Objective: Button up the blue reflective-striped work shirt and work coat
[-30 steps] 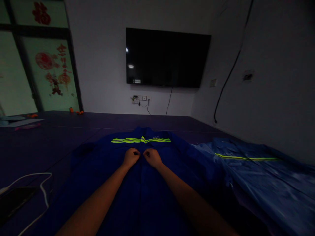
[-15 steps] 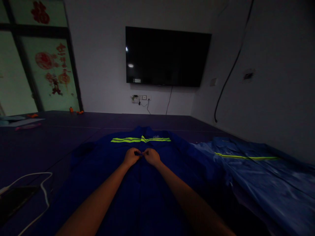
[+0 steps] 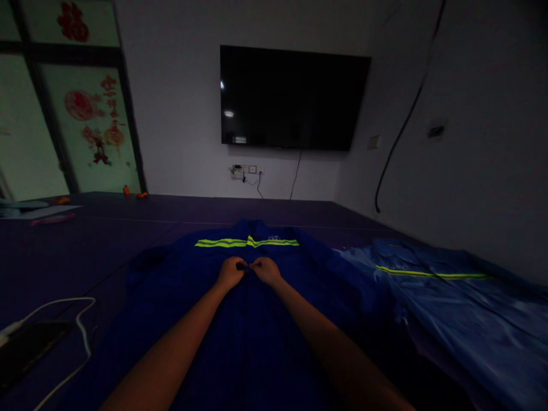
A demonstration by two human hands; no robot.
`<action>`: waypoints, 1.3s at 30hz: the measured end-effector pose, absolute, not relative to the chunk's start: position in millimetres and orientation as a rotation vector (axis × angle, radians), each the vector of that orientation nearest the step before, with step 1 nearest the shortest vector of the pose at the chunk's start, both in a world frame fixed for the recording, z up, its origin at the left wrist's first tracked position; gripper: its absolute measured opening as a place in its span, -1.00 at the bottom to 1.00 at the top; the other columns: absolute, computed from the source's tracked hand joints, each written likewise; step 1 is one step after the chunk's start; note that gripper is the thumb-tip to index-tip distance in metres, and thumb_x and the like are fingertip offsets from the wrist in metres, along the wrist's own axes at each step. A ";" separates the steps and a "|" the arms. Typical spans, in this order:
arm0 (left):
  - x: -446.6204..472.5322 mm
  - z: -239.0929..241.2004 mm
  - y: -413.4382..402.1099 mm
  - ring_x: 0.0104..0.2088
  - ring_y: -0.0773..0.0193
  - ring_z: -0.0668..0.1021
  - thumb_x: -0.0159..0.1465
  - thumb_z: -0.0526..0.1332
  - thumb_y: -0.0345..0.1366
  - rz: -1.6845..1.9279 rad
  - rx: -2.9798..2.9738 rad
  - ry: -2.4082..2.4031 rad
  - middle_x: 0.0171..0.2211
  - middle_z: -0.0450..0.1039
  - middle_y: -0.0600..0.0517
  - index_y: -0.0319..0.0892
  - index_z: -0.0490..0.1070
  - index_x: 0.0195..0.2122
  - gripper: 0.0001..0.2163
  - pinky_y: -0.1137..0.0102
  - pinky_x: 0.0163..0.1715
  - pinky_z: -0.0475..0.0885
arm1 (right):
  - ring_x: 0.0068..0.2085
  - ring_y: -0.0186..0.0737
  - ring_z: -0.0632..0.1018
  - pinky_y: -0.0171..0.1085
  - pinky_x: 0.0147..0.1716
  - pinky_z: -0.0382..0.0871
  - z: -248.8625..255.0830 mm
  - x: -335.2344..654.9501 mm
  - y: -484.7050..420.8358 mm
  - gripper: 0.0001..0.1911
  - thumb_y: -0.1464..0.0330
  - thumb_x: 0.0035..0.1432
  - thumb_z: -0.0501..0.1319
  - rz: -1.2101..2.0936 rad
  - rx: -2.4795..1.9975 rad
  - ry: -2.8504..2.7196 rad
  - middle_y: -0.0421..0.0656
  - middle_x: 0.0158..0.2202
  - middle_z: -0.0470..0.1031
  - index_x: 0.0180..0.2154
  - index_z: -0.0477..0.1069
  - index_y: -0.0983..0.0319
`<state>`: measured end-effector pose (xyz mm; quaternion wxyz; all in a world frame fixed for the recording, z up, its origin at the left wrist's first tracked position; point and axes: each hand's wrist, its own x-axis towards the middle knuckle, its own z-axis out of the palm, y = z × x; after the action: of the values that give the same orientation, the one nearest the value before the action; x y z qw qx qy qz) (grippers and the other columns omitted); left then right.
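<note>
At the bottom of the frame the person's bare forearms reach inward over a dark blue jacket, which lies spread face up across the lower middle with its collar pointing away. At the lower left, a dark phone lies beside the jacket, with a looping white cable running round it. Just below centre, the left hand and the right hand face each other over the jacket's front seam, knuckles curled. Each grasps the cloth there between thumb and forefinger, the fingertips almost meeting; the dim light hides exactly which bit of fabric is pinched. Just beyond them, a yellow-green reflective stripe crosses the jacket's chest, with a small pale marking above its right half. At the right, a second blue jacket, lighter in shade, lies flat beside the first and bears a thin yellow-green line. Both rest on a purple floor. Farther off at the left lie a pink item and small orange objects, near a glass door with red decorations. A black cable hangs down the right-hand wall, and wall sockets sit below a large dark television at upper centre.
</note>
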<state>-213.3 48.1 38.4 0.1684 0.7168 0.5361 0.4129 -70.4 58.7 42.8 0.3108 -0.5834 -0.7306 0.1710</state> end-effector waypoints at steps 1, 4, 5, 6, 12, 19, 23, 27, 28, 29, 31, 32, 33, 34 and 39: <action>-213.2 38.1 48.4 -0.32 0.28 0.51 -0.04 0.23 -0.47 1.183 2.034 1.517 -0.38 0.51 0.01 -0.22 0.47 -0.43 -0.88 0.41 -0.24 0.37 | -0.29 -0.27 0.51 -0.41 -0.36 0.27 42.1 -70.1 58.7 -0.83 0.36 0.04 0.14 0.466 -1.517 -1.917 -0.14 -0.36 0.54 -0.42 0.51 0.24; -213.0 38.7 48.1 -0.31 0.30 0.51 0.02 0.17 -0.49 1.220 2.005 1.504 -0.38 0.51 0.00 -0.22 0.47 -0.44 -0.88 0.41 -0.22 0.37 | -0.28 -0.28 0.52 -0.40 -0.32 0.31 42.0 -69.8 55.2 -0.84 0.45 0.00 0.15 0.545 -1.449 -1.886 -0.14 -0.33 0.54 -0.37 0.50 0.25; -213.1 39.2 47.4 -0.30 0.30 0.51 0.03 0.16 -0.49 1.238 1.991 1.508 -0.37 0.51 0.00 -0.22 0.47 -0.44 -0.88 0.40 -0.21 0.37 | -0.28 -0.28 0.52 -0.39 -0.31 0.32 42.5 -69.6 52.6 -0.83 0.48 -0.01 0.15 0.576 -1.434 -1.874 -0.14 -0.33 0.54 -0.35 0.50 0.26; -213.4 39.7 46.2 -0.30 0.29 0.51 0.03 0.15 -0.49 1.256 1.974 1.517 -0.36 0.51 -0.01 -0.22 0.46 -0.43 -0.87 0.39 -0.20 0.36 | -0.29 -0.28 0.52 -0.39 -0.30 0.33 43.2 -69.2 49.2 -0.81 0.50 -0.03 0.16 0.604 -1.424 -1.862 -0.13 -0.33 0.54 -0.33 0.49 0.27; -219.6 38.8 22.8 -0.32 0.31 0.49 0.02 0.18 -0.49 1.257 1.997 1.553 -0.38 0.47 -0.01 -0.25 0.43 -0.39 -0.88 0.38 -0.23 0.37 | -0.23 -0.27 0.51 -0.34 -0.22 0.36 48.0 -57.9 12.2 -0.74 0.53 -0.08 0.19 0.590 -1.297 -1.876 -0.12 -0.25 0.52 -0.26 0.47 0.26; -218.7 36.0 -28.5 -0.29 0.24 0.46 0.05 0.20 -0.41 1.186 2.271 1.638 -0.38 0.42 -0.04 -0.25 0.40 -0.44 -0.95 0.31 -0.20 0.35 | -0.44 -0.29 0.50 -0.37 -0.45 0.32 46.0 -56.7 -43.8 -0.83 0.29 -0.08 0.24 0.358 -1.428 -1.782 -0.13 -0.44 0.51 -0.42 0.47 0.26; -215.4 33.7 -49.8 -0.11 0.15 0.42 0.02 0.21 -0.43 1.062 2.338 1.614 -0.20 0.41 -0.11 -0.24 0.44 -0.30 -0.81 0.24 -0.08 0.32 | -0.43 -0.25 0.51 -0.36 -0.45 0.30 42.4 -65.3 -63.6 -0.72 0.16 -0.11 0.25 0.362 -1.507 -1.856 -0.11 -0.47 0.51 -0.46 0.48 0.26; -211.6 28.7 -69.1 0.09 0.05 0.28 0.06 0.14 -0.46 0.950 2.357 1.669 0.01 0.29 -0.16 -0.21 0.43 -0.17 -0.71 0.14 0.05 0.21 | -0.29 -0.18 0.51 -0.34 -0.31 0.31 41.5 -70.1 -76.6 -0.67 0.18 -0.11 0.25 0.270 -1.562 -1.866 -0.03 -0.33 0.52 -0.35 0.50 0.29; -210.3 28.3 -73.2 0.11 0.05 0.24 0.07 0.13 -0.47 0.928 2.372 1.661 0.04 0.26 -0.16 -0.21 0.42 -0.16 -0.71 0.13 0.07 0.19 | -0.27 -0.17 0.51 -0.34 -0.29 0.30 41.5 -70.9 -79.1 -0.68 0.20 -0.09 0.24 0.253 -1.571 -1.862 -0.02 -0.32 0.51 -0.33 0.50 0.29; -209.0 28.4 -76.6 0.13 0.04 0.22 0.08 0.11 -0.48 0.917 2.388 1.650 0.07 0.24 -0.15 -0.21 0.42 -0.16 -0.71 0.13 0.07 0.18 | -0.26 -0.17 0.51 -0.33 -0.27 0.30 41.5 -71.6 -81.3 -0.70 0.22 -0.07 0.22 0.243 -1.577 -1.856 -0.02 -0.31 0.51 -0.32 0.51 0.29; -206.7 30.4 -80.6 0.14 0.05 0.20 0.08 0.09 -0.50 0.920 2.414 1.627 0.08 0.22 -0.13 -0.20 0.44 -0.19 -0.72 0.13 0.08 0.19 | -0.25 -0.18 0.50 -0.34 -0.25 0.29 41.1 -72.8 -84.0 -0.74 0.26 -0.04 0.20 0.237 -1.575 -1.847 -0.03 -0.32 0.50 -0.33 0.51 0.29; -205.8 32.1 -81.1 0.14 0.06 0.21 0.08 0.08 -0.51 0.931 2.423 1.615 0.07 0.24 -0.12 -0.20 0.45 -0.22 -0.73 0.14 0.07 0.20 | -0.25 -0.19 0.50 -0.34 -0.25 0.29 40.7 -73.1 -84.4 -0.75 0.28 -0.03 0.19 0.239 -1.573 -1.845 -0.03 -0.32 0.50 -0.34 0.51 0.28; -205.3 34.0 -80.9 0.12 0.07 0.23 0.08 0.08 -0.51 0.941 2.433 1.595 0.05 0.26 -0.12 -0.20 0.46 -0.25 -0.75 0.15 0.06 0.21 | -0.26 -0.20 0.50 -0.35 -0.27 0.29 40.1 -73.2 -84.2 -0.77 0.29 -0.03 0.18 0.244 -1.570 -1.846 -0.04 -0.33 0.50 -0.35 0.51 0.28; -205.0 36.1 -80.0 0.10 0.08 0.25 0.08 0.08 -0.52 0.954 2.442 1.569 0.02 0.28 -0.11 -0.20 0.46 -0.29 -0.77 0.17 0.05 0.23 | -0.28 -0.22 0.50 -0.36 -0.29 0.29 39.5 -73.0 -83.5 -0.79 0.30 -0.03 0.17 0.252 -1.565 -1.849 -0.05 -0.34 0.50 -0.37 0.51 0.27; -205.9 43.8 -75.0 -0.15 0.20 0.40 0.10 0.11 -0.46 1.012 2.414 1.462 -0.23 0.40 -0.07 -0.18 0.46 -0.41 -0.86 0.29 -0.14 0.34 | -0.38 -0.30 0.48 -0.37 -0.38 0.28 37.5 -67.3 -76.0 -0.84 0.40 -0.03 0.14 0.338 -1.479 -1.848 -0.13 -0.42 0.49 -0.48 0.50 0.23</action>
<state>-205.9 -75.0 43.8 0.0715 0.8030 0.4865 0.3368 -67.3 -76.0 37.5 0.3665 -0.5753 -0.7193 0.1317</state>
